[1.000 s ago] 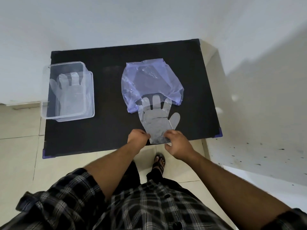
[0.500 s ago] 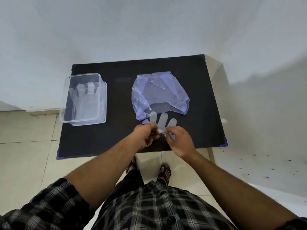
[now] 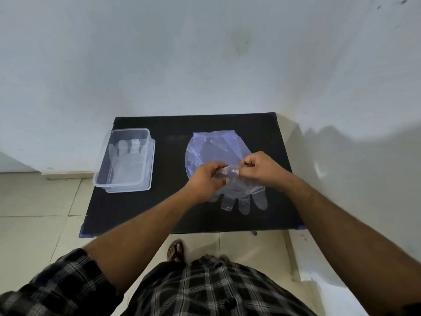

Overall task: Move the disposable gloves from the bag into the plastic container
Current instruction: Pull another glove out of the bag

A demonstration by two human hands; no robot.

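Pinched at the cuff between the left hand [image 3: 206,179] and the right hand [image 3: 262,168], a clear disposable glove [image 3: 241,197], both fists closed tight on the thin film near the middle of the black table [image 3: 141,213]; held up with cuff raised and fingers hanging down toward the near edge, fingertips over the dark surface, contact with it not clear from this view; just behind the hands, lying flat toward the far edge and right of centre, the bluish plastic bag [image 3: 211,147], crumpled, partly covered by both hands; whether any gloves remain inside, impossible to say; off toward the far left corner, well apart from the bag, the clear plastic container [image 3: 127,182], open-topped, slightly overhanging the left edge; inside it, flat on the bottom, another transparent glove [image 3: 126,156], fingers pointing to the far wall; beyond the table, a pale wall [image 3: 205,53]; below the near edge, tiled floor [image 3: 34,224], a sandalled foot [image 3: 175,248], and a dark checked shirt [image 3: 205,290] across the bottom.
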